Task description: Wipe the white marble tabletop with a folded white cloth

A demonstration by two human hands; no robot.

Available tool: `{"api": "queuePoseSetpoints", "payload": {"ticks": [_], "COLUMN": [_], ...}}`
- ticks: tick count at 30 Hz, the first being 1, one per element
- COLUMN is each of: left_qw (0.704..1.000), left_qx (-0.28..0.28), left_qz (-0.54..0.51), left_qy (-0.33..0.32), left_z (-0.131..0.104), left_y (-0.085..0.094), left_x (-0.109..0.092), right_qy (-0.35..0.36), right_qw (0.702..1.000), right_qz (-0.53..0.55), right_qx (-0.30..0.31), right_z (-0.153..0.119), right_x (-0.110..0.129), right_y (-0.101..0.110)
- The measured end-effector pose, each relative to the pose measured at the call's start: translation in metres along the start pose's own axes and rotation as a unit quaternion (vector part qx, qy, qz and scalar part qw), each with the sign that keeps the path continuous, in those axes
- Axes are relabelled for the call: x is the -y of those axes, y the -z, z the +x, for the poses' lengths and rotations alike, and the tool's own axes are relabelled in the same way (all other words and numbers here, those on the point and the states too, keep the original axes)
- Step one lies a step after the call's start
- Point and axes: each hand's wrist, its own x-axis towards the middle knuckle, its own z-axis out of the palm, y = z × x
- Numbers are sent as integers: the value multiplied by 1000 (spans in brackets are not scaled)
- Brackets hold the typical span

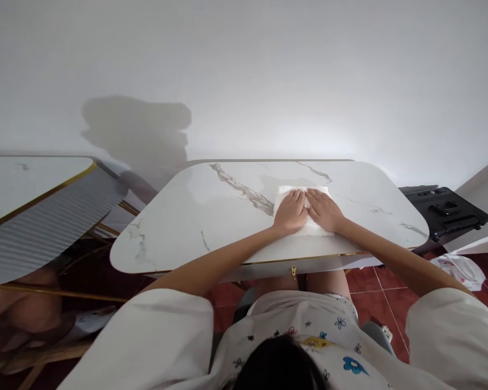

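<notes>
A white square cloth or folded tissue (314,227) lies flat on the white marble-patterned table (228,216), right of the tabletop's middle. Resting palm down on its left half is my left hand (291,212), fingers stretched out and pointing away from me. My right hand (324,210) lies flat on the right half in the same way. The fingertips of both hands come close together near the cloth's far edge. Neither hand is wrapped around anything. Much of the cloth's middle is hidden under the hands.
A pale wall (244,81) stands behind the table. To the left is another marble-topped table (32,187) with a ribbed grey side and a person's bent leg (32,303) below. A black case (451,208) and a clear plastic bag (461,271) are on the right.
</notes>
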Motion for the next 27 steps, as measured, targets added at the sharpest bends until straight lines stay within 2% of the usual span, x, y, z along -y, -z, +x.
{"api": "queuePoseSetpoints", "payload": {"ticks": [3, 6, 10, 13, 19, 27], "left_qw": [999, 996, 994, 995, 998, 1000], "left_qx": [31, 61, 59, 42, 8, 9], "left_qz": [-31, -63, -80, -79, -46, -9], "left_qy": [1, 23, 41, 43, 30, 9], "left_z": [-32, -54, -56, -34, 40, 124], "left_y": [8, 15, 13, 6, -11, -27], "left_x": [-18, -35, -42, -34, -10, 24], "right_qy": [3, 7, 18, 31, 13, 2], "right_qw": [1000, 1000, 1000, 999, 999, 999], "right_qz": [10, 14, 19, 29, 37, 40], "right_qx": [-5, 0, 10, 8, 11, 16], "right_z": [-33, -57, -61, -42, 17, 87], "right_x": [16, 25, 19, 2, -47, -110], "right_y": [8, 15, 18, 15, 1, -17]}}
